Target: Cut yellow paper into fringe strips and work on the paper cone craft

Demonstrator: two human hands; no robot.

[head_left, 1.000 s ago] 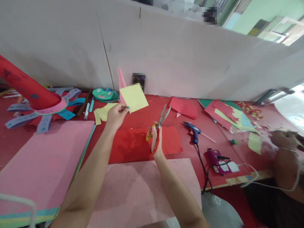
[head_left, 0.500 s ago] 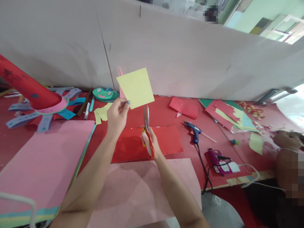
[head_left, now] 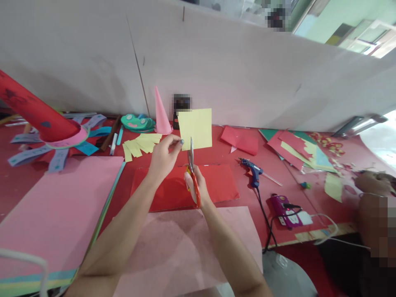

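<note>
My left hand (head_left: 165,156) pinches the lower left corner of a square sheet of yellow paper (head_left: 196,128), held upright above the table. In my right hand (head_left: 197,183) is a pair of scissors (head_left: 195,185) with orange-red handles. Their blades point up and overlap the sheet's lower edge; whether they have cut into it I cannot tell. Beneath both hands lies a flat red board (head_left: 216,183). Several yellow paper strips (head_left: 142,145) lie fanned out left of my left hand, and a pink paper cone (head_left: 162,115) stands behind them.
A blue glue gun (head_left: 254,170) lies to the right, its cord running to a purple power strip (head_left: 286,211). Pink paper sheets (head_left: 71,202) are stacked at left below a red tube (head_left: 37,109). Paper scraps (head_left: 297,150) lie at back right. Another person's arm (head_left: 374,214) rests at far right.
My left hand has moved right with the yellow sheet, bringing its lower edge to the scissor blades and turning it straighter. The pink cone and more yellow strips have come into sight.
</note>
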